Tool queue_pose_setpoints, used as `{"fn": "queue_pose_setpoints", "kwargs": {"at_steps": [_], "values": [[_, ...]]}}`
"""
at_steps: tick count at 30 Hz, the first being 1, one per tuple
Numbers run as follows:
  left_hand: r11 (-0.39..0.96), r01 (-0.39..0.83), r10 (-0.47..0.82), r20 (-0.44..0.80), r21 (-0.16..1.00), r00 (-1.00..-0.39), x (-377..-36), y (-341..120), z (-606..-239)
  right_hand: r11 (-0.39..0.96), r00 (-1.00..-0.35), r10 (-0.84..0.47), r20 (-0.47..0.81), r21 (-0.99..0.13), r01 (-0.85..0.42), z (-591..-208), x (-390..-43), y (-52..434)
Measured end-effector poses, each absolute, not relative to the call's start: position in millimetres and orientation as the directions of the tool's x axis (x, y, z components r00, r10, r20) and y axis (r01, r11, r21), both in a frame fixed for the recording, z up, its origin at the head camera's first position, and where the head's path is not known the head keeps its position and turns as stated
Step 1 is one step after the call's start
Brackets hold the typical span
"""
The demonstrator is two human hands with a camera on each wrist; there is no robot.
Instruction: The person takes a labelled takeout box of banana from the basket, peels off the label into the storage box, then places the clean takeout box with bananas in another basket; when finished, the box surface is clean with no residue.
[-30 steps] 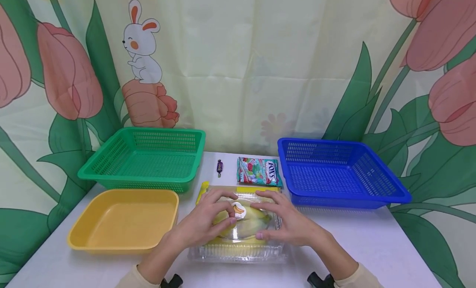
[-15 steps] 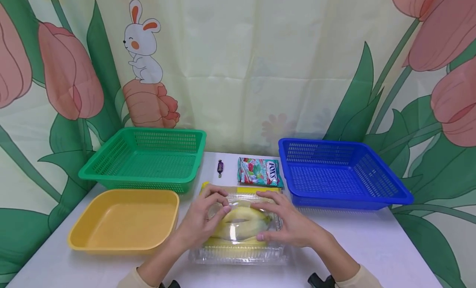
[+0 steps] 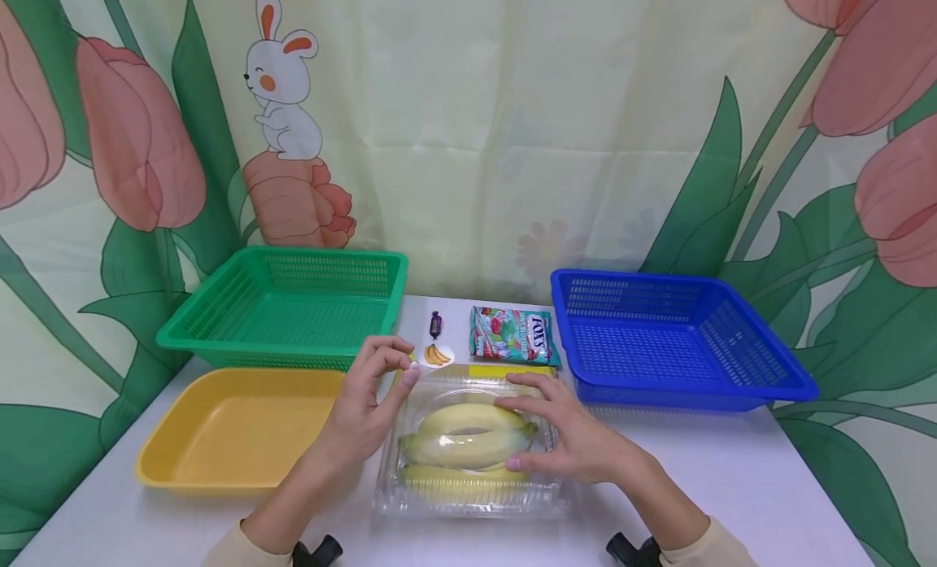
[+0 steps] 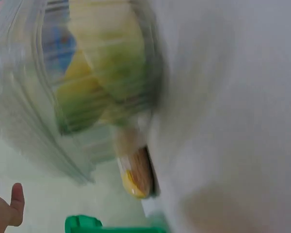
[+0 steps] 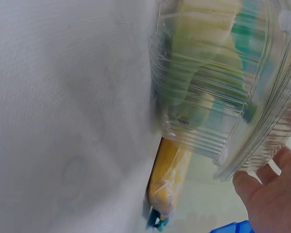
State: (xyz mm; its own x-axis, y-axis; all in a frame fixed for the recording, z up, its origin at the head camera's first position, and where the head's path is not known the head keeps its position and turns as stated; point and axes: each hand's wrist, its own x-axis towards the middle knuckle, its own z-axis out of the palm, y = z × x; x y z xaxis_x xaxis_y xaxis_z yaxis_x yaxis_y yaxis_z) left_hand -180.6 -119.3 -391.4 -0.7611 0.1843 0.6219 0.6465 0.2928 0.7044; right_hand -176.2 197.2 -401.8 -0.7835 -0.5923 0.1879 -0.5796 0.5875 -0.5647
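The candy packet [image 3: 512, 336] on the worktop [image 3: 732, 469] read "FOX'S" in white letters. No other writing could be read.

White table [image 3: 732, 477] with a matte, cloth-like surface, spanning the near scene. Printed curtain backdrop [image 3: 468, 144] right behind the far table edge: pale cream-yellow ground, vertical fold creases. Cartoon white rabbit [image 3: 281, 79] on an orange carrot [image 3: 293, 205], far left of centre. Large pink tulips [image 3: 139, 144] with green leaves on the left, more tulip blooms [image 3: 878, 128] and leaves on the right. Even, soft lighting, faint shadows on the tabletop.
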Motion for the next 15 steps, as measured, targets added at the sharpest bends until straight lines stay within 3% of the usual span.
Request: {"fn": "queue_pose_setpoints", "kwargs": {"at_steps": [7, 15], "values": [[0.441, 0.578, 0.205, 0.55, 0.686, -0.81, -177, -146, -389, 0.578, -0.779, -0.594, 0.201, -0.567, -0.587, -402, -176, 199], [0.502, 0.531, 0.199, 0.507, 0.682, -0.839, -171, -173, -393, 0.566, -0.771, -0.603, 0.205, -0.57, -0.595, -402, -177, 199]]}}
